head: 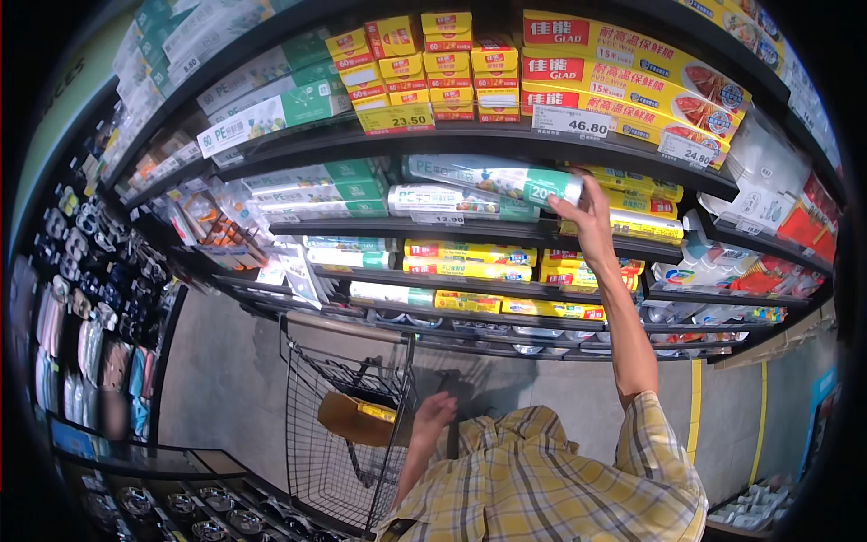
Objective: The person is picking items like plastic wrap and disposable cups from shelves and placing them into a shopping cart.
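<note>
My right hand (584,206) grips the right end of a clear-wrapped roll of PE plastic bags (484,175), white and green, on a middle shelf. The roll lies slightly tilted over another white and green roll (460,200). Yellow boxes and rolls (637,223) are just right of the hand. Yellow boxes of Glad cling wrap (630,81) fill the shelf above. My left hand (435,410) is low beside the shopping cart, its fingers curled; whether it holds anything is not clear.
A black wire shopping cart (339,467) stands at lower left, with a brown item (352,420) and a small yellow package (376,411) in it. Shelf edges (474,229) with price tags run across the front. A rack of slippers (85,251) is at far left, a display of glassy goods (203,505) at lower left.
</note>
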`<act>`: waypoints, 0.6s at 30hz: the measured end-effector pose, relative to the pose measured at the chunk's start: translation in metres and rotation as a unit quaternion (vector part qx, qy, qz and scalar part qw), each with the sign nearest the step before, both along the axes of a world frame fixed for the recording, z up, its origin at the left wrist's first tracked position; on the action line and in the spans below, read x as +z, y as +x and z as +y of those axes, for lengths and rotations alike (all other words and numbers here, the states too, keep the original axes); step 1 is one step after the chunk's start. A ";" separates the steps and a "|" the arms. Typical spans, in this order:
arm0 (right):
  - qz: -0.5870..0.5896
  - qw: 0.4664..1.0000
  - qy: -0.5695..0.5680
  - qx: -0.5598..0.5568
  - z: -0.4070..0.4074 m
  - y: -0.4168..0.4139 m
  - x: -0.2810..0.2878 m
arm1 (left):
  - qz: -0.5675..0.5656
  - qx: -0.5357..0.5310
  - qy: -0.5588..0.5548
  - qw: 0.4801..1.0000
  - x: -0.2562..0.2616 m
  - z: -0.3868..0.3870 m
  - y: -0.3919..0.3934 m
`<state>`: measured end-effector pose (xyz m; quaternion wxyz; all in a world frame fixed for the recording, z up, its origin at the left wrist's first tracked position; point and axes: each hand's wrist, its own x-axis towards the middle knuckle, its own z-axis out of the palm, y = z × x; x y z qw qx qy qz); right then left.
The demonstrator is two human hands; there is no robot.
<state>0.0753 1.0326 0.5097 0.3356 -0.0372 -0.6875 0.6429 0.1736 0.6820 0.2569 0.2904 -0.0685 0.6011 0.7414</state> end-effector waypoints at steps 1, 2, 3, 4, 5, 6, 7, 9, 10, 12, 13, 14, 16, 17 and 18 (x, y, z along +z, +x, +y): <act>0.006 1.000 0.000 0.010 0.000 -0.008 -0.001 | -0.002 0.004 0.009 1.000 -0.002 -0.001 0.001; -0.003 1.000 0.009 0.024 0.004 -0.017 -0.005 | -0.004 0.009 0.018 1.000 -0.003 -0.002 0.002; -0.002 1.000 0.010 0.025 0.005 -0.023 -0.005 | -0.003 0.010 0.019 1.000 -0.004 -0.004 0.002; -0.002 0.999 0.031 0.030 0.004 -0.030 -0.005 | -0.009 0.010 0.010 1.000 -0.004 -0.005 0.003; -0.003 0.998 0.052 0.033 0.005 -0.036 -0.006 | -0.015 0.008 0.002 1.000 -0.004 -0.005 0.003; -0.039 0.996 0.074 0.022 0.015 -0.045 -0.015 | -0.014 0.008 0.004 1.000 -0.005 -0.005 0.004; -0.038 0.996 0.074 0.024 0.016 -0.051 -0.016 | -0.013 0.010 0.006 1.000 -0.007 -0.006 0.004; -0.078 0.992 0.096 0.006 0.017 -0.057 -0.015 | -0.013 0.013 0.010 1.000 -0.009 -0.008 0.005; -0.078 0.992 0.096 0.009 0.014 -0.057 -0.011 | -0.018 0.016 0.010 1.000 -0.010 -0.008 0.005; -0.162 0.983 0.080 0.031 0.008 -0.055 0.004 | -0.024 0.020 0.010 0.999 -0.011 -0.010 0.006; -0.163 0.983 0.081 0.031 0.009 -0.054 0.008 | -0.024 0.020 0.008 0.999 -0.011 -0.010 0.007; -0.179 0.977 0.109 0.024 0.011 -0.055 0.011 | -0.024 0.019 0.005 1.000 -0.011 -0.010 0.007; -0.249 0.956 0.154 0.010 0.019 -0.060 0.013 | -0.024 0.022 0.008 0.999 -0.012 -0.009 0.007; -0.250 0.956 0.154 0.009 0.022 -0.062 0.014 | -0.025 0.025 0.009 0.999 -0.013 -0.009 0.007; -0.290 0.942 0.171 -0.001 0.023 -0.064 0.015 | -0.025 0.024 0.009 0.999 -0.014 -0.009 0.007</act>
